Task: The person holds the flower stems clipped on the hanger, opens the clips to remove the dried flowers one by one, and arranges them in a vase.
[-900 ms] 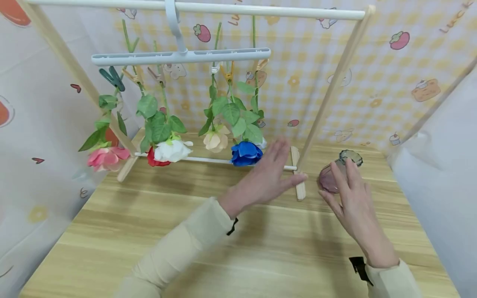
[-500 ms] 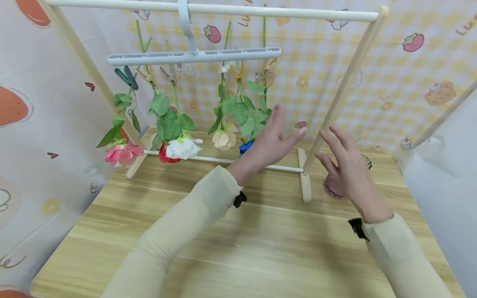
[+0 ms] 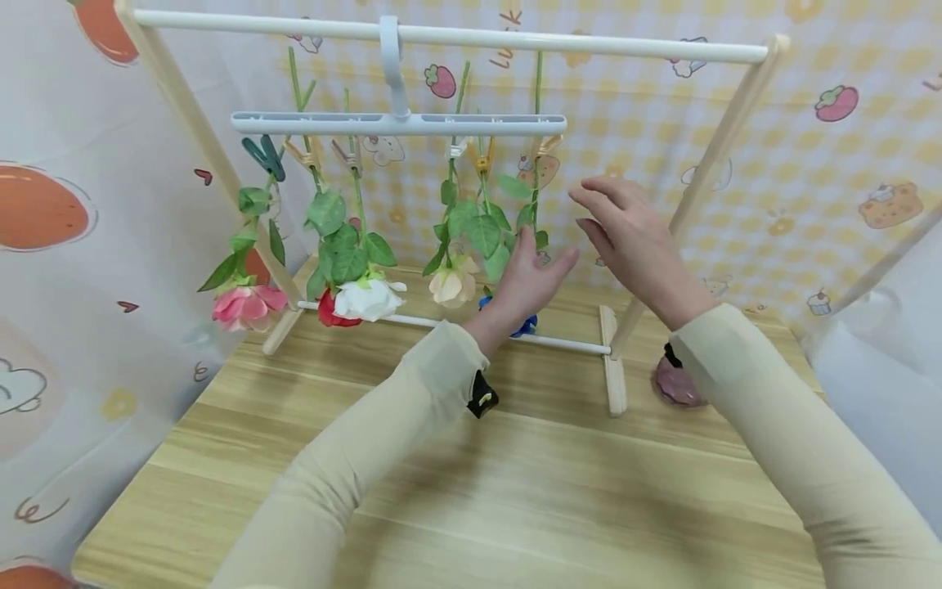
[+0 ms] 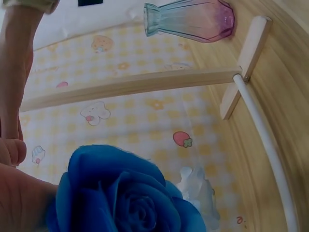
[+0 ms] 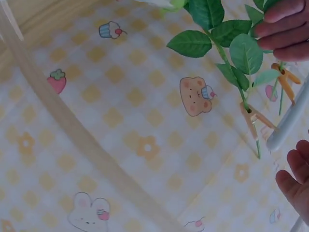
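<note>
My left hand [image 3: 526, 282] reaches in front of the blue rose [image 4: 130, 193], fingers extended up among its leaves [image 5: 246, 53]. The hand partly hides that rose in the head view. My right hand [image 3: 629, 241] is raised to the right of the hanging stems, thumb and fingers apart with nothing between them. Close to its fingers [image 5: 289, 181] in the right wrist view is an orange-tan clothespin [image 5: 253, 118] clipped on the rightmost stem. The light blue hanger [image 3: 397, 124] carries several upside-down flowers, including a pink one [image 3: 248, 307], a white one [image 3: 368, 300] and a cream one [image 3: 452, 286].
A wooden rack with a white top bar [image 3: 471, 37] frames the hanger; its right post [image 3: 724, 135] stands behind my right forearm. A pink-to-teal glass vase [image 4: 188, 21] stands right of the rack, mostly hidden by that sleeve in the head view. The wooden table [image 3: 574, 507] lies below.
My right hand has left the vase and risen up and left toward the rightmost clothespin. My left hand has stayed by the blue rose, its fingers now among the leaves. The head view has shifted.
</note>
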Tool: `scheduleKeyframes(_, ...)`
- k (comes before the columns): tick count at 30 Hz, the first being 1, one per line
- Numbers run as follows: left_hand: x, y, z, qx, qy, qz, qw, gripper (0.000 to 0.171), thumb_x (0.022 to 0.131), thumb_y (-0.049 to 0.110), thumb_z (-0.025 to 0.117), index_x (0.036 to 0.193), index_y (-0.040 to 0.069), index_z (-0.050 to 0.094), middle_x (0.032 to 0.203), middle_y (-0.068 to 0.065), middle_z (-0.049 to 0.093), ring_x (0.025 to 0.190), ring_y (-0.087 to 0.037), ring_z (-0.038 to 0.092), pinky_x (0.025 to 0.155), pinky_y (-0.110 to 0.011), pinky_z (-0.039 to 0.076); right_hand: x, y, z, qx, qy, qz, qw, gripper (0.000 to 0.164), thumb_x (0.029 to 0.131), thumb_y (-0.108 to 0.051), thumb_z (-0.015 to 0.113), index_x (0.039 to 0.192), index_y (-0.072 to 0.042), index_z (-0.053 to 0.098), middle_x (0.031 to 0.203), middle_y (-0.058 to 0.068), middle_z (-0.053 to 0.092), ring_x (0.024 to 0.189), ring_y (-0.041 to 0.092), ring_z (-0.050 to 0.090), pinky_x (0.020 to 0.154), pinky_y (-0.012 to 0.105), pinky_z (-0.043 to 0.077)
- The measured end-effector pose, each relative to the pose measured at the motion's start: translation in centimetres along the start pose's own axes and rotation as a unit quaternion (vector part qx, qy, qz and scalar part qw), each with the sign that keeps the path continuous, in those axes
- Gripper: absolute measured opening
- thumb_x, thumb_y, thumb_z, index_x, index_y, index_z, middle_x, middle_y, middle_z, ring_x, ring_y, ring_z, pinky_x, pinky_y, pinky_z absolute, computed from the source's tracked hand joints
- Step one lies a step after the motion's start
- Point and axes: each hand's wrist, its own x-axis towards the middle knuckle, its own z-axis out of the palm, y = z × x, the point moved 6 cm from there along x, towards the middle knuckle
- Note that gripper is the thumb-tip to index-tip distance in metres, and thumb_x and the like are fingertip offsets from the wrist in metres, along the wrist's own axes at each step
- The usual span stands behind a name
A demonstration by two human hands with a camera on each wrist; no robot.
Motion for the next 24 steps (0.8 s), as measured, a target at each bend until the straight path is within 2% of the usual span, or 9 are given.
scheduleKeyframes(2,0.0,-0.3,-0.2,0.012,0.009,0.001,0.9999,0.088,0.094,0.042,0.051,0.15,0.008,-0.008,0.158,-0.008,-0.01,0.144,-0.023,0.01,0.114,-0.036,0.021,1.0,0.2,0.7,-0.018,-0.011,-0.023,1.0,0.03,0.089,0.002,0.058,0.119,0.004,0.059,0.121,0.023,0.057,0.112,0.038,0.05,0.095,0.046,0.041)
scheduleKeyframes(4,-0.1,-0.5,-0.4,0.023,0.015,0.004,0.9996,0.088,0.094,0.041,0.051,0.15,0.007,-0.007,0.158,-0.01,-0.009,0.144,-0.022,0.007,0.114,-0.036,0.019,1.9,0.4,1.6,-0.059,-0.027,-0.051,0.997,0.03,0.089,0.004,0.057,0.119,0.004,0.059,0.12,0.021,0.058,0.11,0.037,0.051,0.094,0.045,0.042)
scheduleKeyframes(6,-0.1,-0.6,-0.5,0.031,0.018,0.004,0.9993,0.087,0.094,0.041,0.051,0.15,0.007,-0.006,0.157,-0.011,-0.009,0.145,-0.021,0.002,0.115,-0.036,0.016,2.7,0.6,2.4,-0.125,-0.048,-0.084,0.987,0.032,0.088,0.007,0.056,0.12,0.002,0.058,0.12,0.019,0.058,0.109,0.036,0.052,0.087,0.043,0.045)
scheduleKeyframes(8,-0.1,-0.8,-0.6,0.036,0.021,0.005,0.9991,0.086,0.094,0.039,0.051,0.15,0.006,-0.006,0.157,-0.012,-0.009,0.145,-0.022,0.001,0.115,-0.037,0.015,3.4,0.7,3.3,-0.197,-0.068,-0.119,0.971,0.034,0.089,0.007,0.055,0.123,0.0,0.057,0.121,0.016,0.058,0.107,0.033,0.053,0.079,0.041,0.046)
scheduleKeyframes(11,-0.3,-1.1,-0.7,0.044,0.023,0.004,0.9988,0.085,0.095,0.039,0.05,0.15,0.005,-0.005,0.157,-0.011,-0.009,0.145,-0.021,0.0,0.116,-0.036,0.013,4.1,0.8,4.4,-0.302,-0.095,-0.161,0.935,0.036,0.09,0.005,0.053,0.126,-0.001,0.054,0.122,0.014,0.055,0.1,0.03,0.052,0.063,0.034,0.041)
scheduleKeyframes(15,-0.5,-1.3,-0.6,0.052,0.023,0.012,0.9984,0.085,0.095,0.039,0.05,0.15,0.003,-0.004,0.157,-0.012,-0.009,0.144,-0.02,-0.001,0.116,-0.036,0.012,4.7,1.2,5.1,-0.39,-0.117,-0.174,0.896,0.035,0.093,0.002,0.05,0.128,0.002,0.052,0.121,0.015,0.053,0.081,0.026,0.051,0.05,0.027,0.036)
scheduleKeyframes(17,-0.6,-1.3,-0.6,0.054,0.024,0.018,0.9981,0.084,0.095,0.039,0.05,0.15,0.003,-0.004,0.157,-0.012,-0.01,0.144,-0.02,-0.001,0.116,-0.036,0.012,5.0,1.3,5.1,-0.411,-0.119,-0.172,0.887,0.032,0.094,0.002,0.048,0.126,0.004,0.053,0.115,0.017,0.054,0.069,0.024,0.048,0.046,0.025,0.033)
scheduleKeyframes(20,-0.7,-1.3,-0.6,0.056,0.028,0.026,0.9977,0.084,0.095,0.038,0.049,0.15,0.004,-0.005,0.157,-0.011,-0.01,0.144,-0.02,0.0,0.116,-0.036,0.013,5.5,1.4,5.2,-0.443,-0.116,-0.179,0.871,0.028,0.096,0.002,0.043,0.121,0.008,0.055,0.098,0.017,0.055,0.052,0.018,0.036,0.041,0.023,0.029)
scheduleKeyframes(24,-0.7,-1.4,-0.5,0.059,0.035,0.032,0.9971,0.084,0.096,0.036,0.049,0.149,0.003,-0.007,0.157,-0.011,-0.011,0.144,-0.021,0.0,0.116,-0.035,0.013,5.8,1.8,5.4,-0.48,-0.106,-0.203,0.847,0.023,0.096,0.005,0.042,0.107,0.012,0.06,0.08,0.015,0.052,0.049,0.014,0.025,0.041,0.023,0.028)
